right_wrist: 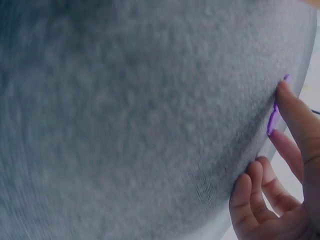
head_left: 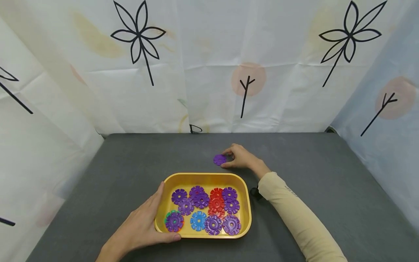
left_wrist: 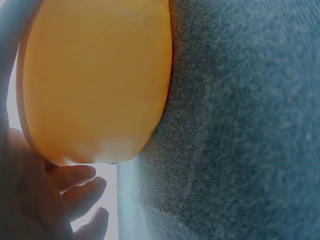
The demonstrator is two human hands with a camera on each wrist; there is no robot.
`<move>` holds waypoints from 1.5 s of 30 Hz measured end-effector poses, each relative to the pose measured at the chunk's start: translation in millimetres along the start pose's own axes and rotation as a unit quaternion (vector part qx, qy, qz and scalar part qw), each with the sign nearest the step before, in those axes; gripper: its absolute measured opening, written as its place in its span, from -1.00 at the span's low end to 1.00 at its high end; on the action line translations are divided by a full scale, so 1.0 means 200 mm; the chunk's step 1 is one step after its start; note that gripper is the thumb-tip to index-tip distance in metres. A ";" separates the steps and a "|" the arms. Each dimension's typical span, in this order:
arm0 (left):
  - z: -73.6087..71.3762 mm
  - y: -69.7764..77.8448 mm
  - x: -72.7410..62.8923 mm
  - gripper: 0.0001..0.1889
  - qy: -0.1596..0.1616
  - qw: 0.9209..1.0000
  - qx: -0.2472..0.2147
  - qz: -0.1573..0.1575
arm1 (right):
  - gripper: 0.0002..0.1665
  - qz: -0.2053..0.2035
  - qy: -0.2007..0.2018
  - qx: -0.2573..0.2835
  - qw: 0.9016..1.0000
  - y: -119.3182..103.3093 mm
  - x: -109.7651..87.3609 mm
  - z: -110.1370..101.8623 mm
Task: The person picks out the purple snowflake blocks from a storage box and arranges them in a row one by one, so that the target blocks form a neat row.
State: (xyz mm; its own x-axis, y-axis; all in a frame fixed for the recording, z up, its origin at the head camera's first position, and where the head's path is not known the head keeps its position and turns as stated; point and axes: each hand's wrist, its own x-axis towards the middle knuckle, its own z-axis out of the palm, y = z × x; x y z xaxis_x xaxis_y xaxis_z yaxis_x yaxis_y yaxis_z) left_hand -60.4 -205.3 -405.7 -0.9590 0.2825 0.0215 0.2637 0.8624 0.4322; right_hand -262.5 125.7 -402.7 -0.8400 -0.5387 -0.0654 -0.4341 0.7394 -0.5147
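Note:
A yellow tray (head_left: 246, 203) holds several notched, flower-shaped plastic discs: purple ones (head_left: 186, 206), red ones (head_left: 216, 203) and a blue one (head_left: 198, 221). My left hand (head_left: 140, 222) grips the tray's left end, thumb along the near side and fingers toward the far left corner. In the left wrist view the tray's outer wall (left_wrist: 95, 85) fills the upper left, with fingers curled at its end. Beyond the tray, my right hand (head_left: 240, 157) pinches a purple disc (head_left: 219, 159) between thumb and index finger, at the table surface. The right wrist view shows that disc edge-on (right_wrist: 272, 120).
The grey tabletop (head_left: 137, 156) extends on both sides of the tray. A white curtain (head_left: 209, 98) with plant drawings hangs behind the far edge and along both sides. A small black item (head_left: 256, 193) shows by the right sleeve.

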 end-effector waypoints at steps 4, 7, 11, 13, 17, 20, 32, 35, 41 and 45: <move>0.00 0.00 0.00 0.49 -0.001 1.000 -0.004 -0.002 | -0.44 0.008 0.016 -0.019 1.000 -0.01 0.00 0.03; 0.00 0.01 0.00 0.49 -0.014 1.000 -0.011 -0.010 | -0.44 0.020 0.024 -0.034 0.999 -0.02 0.00 0.05; 0.00 0.01 0.00 0.49 -0.029 0.999 -0.018 -0.020 | -0.42 0.026 0.033 -0.047 0.998 -0.03 -0.01 0.07; 0.00 0.01 0.00 0.49 -0.025 0.999 -0.017 -0.017 | -0.42 0.022 0.036 -0.050 0.998 -0.03 -0.01 0.07; 0.00 0.01 0.00 0.49 -0.012 1.000 -0.011 -0.009 | -0.42 0.011 0.041 -0.048 0.998 -0.03 -0.01 0.05; 0.00 0.01 0.00 0.50 -0.012 1.000 -0.009 -0.009 | -0.42 0.009 0.047 -0.041 0.998 -0.04 -0.03 0.01; -0.01 0.01 0.01 0.50 -0.010 1.000 -0.004 -0.003 | -0.49 -0.054 0.117 0.005 0.992 -0.19 -0.16 -0.28; -0.01 0.01 0.01 0.51 -0.019 1.000 -0.009 -0.013 | -0.52 -0.099 0.130 0.024 0.986 -0.27 -0.17 -0.31; -0.02 0.02 0.02 0.50 -0.040 0.998 -0.018 -0.035 | -0.54 -0.167 0.106 0.066 0.978 -0.47 -0.18 -0.26; -0.02 0.02 0.01 0.50 -0.044 0.998 -0.022 -0.037 | -0.55 -0.195 0.083 0.089 0.973 -0.58 -0.16 -0.17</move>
State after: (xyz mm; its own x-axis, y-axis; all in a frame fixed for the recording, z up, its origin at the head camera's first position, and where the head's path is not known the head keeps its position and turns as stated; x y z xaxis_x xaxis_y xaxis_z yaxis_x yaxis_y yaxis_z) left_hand -62.5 -203.4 -400.8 -0.9623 0.2563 -0.0909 0.1857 0.8634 0.4691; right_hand -196.7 71.3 -312.7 -0.6700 -0.6808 0.2958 -0.6795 0.4020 -0.6138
